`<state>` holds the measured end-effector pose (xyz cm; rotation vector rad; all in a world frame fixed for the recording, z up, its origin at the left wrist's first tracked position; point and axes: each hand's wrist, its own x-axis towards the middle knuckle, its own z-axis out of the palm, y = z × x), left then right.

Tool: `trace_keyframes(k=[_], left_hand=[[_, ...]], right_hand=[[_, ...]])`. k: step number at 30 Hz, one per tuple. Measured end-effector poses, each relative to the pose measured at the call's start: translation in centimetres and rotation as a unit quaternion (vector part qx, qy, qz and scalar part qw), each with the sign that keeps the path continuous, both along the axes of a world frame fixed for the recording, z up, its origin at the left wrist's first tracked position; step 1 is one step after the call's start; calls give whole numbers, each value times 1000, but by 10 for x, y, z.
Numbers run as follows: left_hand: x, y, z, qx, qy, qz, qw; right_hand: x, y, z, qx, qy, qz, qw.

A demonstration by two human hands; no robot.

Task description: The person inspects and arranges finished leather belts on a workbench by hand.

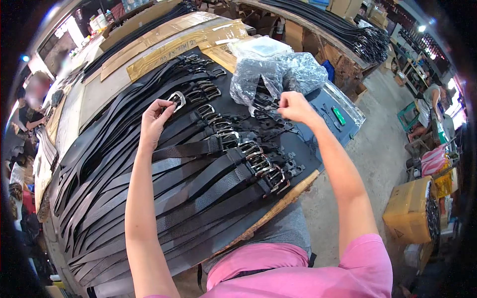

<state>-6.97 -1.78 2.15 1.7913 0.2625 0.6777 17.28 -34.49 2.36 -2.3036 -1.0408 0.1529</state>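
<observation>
My left hand [155, 120] pinches a silver belt buckle [180, 101] between thumb and fingers, above the rows of belts. Black belts [169, 171] lie side by side across the table, their metal buckles [256, 156] lined up toward the right. My right hand [294, 107] is closed in a pinch at the opening of a clear plastic bag [243, 82]; what its fingers hold is hidden. Small black pieces [271, 124] lie scattered below that hand, beside the buckles.
Another plastic bag [305, 72] stands behind. A green object [339, 115] lies near the table's right end. Taped cardboard [184, 47] covers the far side. More black strips [348, 39] lie on another table. A cardboard box [410, 211] stands on the floor; people work at both sides.
</observation>
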Motion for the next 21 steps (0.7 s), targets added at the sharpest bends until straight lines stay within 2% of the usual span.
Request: trace_keyframes(k=[1,4,6,8,12,15,17,20,21], left_hand=[[-1,-3,3,-8,-13,-3,1000],[-7,-9,13,-25,-37,-21,999],[-8,-6,12,-42,-42,-39,997],[-10,-12,16,-78,-65,-49,994],[-18,-13,19,-139,-82,-66,985],[-23,-14,19,-151,-76,-78,982],[-25,-12,17,-168,-80,-94,978],[-27,-12,13,-186,-90,-109,972],[-28,-14,13,-192,-86,-100,973]], right_hand=[[-6,-1,9,26,139,-16,990],[-23,7,20,73,191,103,973],[-46,30,23,134,181,187,956],[-65,53,27,157,182,217,946],[-91,103,16,213,31,252,943],[-111,138,15,301,113,267,908],[-127,145,27,296,176,269,899],[-144,160,31,374,274,286,838],[-147,163,34,361,265,303,841]])
